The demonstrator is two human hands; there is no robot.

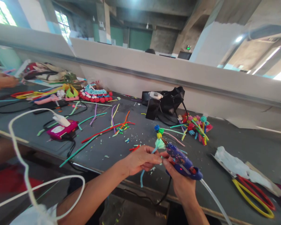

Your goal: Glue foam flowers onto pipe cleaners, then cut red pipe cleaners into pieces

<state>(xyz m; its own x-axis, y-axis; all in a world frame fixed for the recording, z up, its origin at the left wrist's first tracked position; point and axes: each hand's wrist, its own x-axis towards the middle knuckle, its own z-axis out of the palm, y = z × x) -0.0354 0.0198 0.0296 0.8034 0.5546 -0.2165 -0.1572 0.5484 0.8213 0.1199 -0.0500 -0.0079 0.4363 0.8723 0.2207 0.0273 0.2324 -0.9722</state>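
the left hand [140, 160] has its fingers pinched closed on the blue stem [142, 179] of a mint-green flower [159, 143] above the surface [229, 134], while the right hand [182, 185] curls its fingers around a purple glue gun [180, 158].

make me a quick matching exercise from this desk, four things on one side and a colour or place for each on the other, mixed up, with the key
1. glue gun
2. scissors
3. power strip
4. pale green flower

A. bright pink
B. in the left hand
C. red and yellow handles
D. in the right hand

Pairs: 1-D, 2-C, 3-A, 4-B
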